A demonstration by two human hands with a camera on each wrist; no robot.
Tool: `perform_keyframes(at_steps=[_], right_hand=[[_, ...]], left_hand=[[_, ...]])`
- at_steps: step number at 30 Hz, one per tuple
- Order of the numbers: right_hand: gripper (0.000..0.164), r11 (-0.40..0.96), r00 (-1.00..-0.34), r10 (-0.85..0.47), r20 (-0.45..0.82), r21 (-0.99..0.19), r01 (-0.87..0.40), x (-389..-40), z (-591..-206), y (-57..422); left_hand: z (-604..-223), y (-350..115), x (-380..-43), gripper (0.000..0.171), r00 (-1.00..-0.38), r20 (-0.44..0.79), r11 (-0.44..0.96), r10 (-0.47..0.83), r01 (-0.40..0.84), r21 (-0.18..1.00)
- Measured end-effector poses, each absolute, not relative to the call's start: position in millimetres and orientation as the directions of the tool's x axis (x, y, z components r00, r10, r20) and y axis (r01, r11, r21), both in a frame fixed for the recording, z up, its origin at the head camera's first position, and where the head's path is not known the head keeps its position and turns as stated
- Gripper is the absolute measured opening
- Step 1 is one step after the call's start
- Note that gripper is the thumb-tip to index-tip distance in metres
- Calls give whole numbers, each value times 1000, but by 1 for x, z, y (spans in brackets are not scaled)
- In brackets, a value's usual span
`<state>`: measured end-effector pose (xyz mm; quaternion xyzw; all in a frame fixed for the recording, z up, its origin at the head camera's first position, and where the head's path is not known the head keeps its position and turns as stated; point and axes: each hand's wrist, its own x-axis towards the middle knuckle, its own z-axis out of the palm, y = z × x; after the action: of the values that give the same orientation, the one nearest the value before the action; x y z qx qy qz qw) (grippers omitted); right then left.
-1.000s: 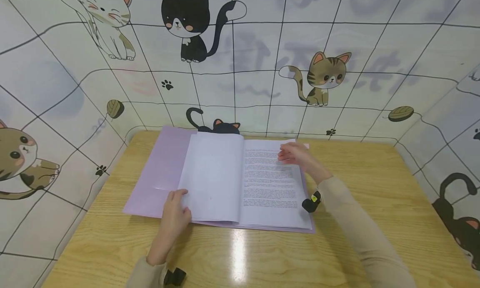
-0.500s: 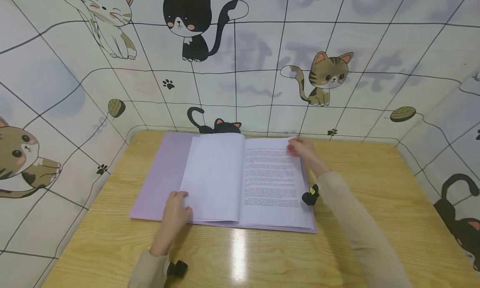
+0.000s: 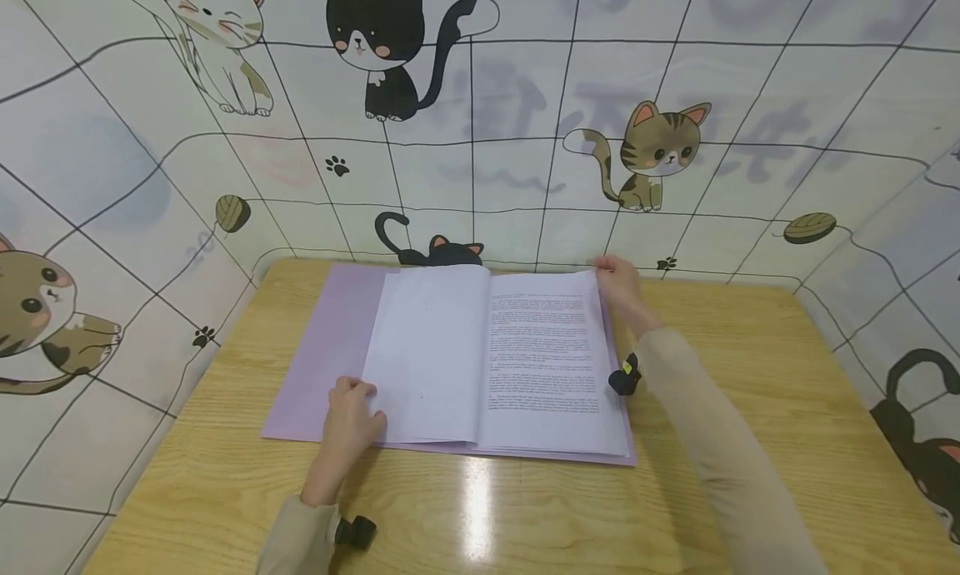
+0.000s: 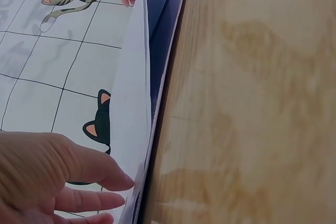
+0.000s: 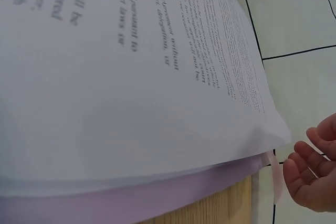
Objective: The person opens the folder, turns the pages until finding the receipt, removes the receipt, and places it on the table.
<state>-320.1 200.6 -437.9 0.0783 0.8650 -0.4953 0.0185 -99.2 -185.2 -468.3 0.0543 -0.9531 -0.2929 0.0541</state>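
Where the purple folder (image 3: 315, 367) spreads beyond and to the left of your left hand (image 3: 349, 418), that hand rests, fingers loosely parted, at the outer edge of the blank page (image 3: 429, 350). Right of it lies the printed page (image 3: 543, 433), its long axis running away from you. Your right hand (image 3: 619, 288) is nearer its far right corner, which sits just left of the fingertips; they look slightly spread and empty, though contact with the paper is hard to judge.

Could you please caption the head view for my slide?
Open purple folder, left hand at the blank page, right hand at the far corner of the printed page.
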Motion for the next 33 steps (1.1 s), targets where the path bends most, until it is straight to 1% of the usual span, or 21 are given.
perform_keyframes(at_steps=[5, 11, 17, 24, 28, 33], right_hand=[[46, 542, -991, 58, -121, -830, 133, -321, -435, 204], [49, 567, -992, 4, -129, -816, 109, -321, -431, 203], [45, 577, -993, 3, -119, -811, 98, -323, -430, 202], [39, 585, -996, -11, -85, -809, 62, -323, -427, 198], [41, 571, -996, -6, -91, -818, 72, -322, -426, 196], [46, 520, -988, -26, -152, -846, 116, -318, -422, 193]], left_hand=[[-470, -186, -101, 33, -989, 112, 822, -95, -14, 569], [-475, -188, -103, 36, -993, 110, 780, -33, 44, 624], [-480, -194, -105, 34, -994, 110, 743, -21, 58, 667], [-483, -199, -109, 34, -993, 117, 720, -10, 74, 691], [-483, -201, -109, 35, -994, 106, 713, -7, 69, 698], [-485, -202, -108, 35, -994, 111, 711, -6, 74, 699]])
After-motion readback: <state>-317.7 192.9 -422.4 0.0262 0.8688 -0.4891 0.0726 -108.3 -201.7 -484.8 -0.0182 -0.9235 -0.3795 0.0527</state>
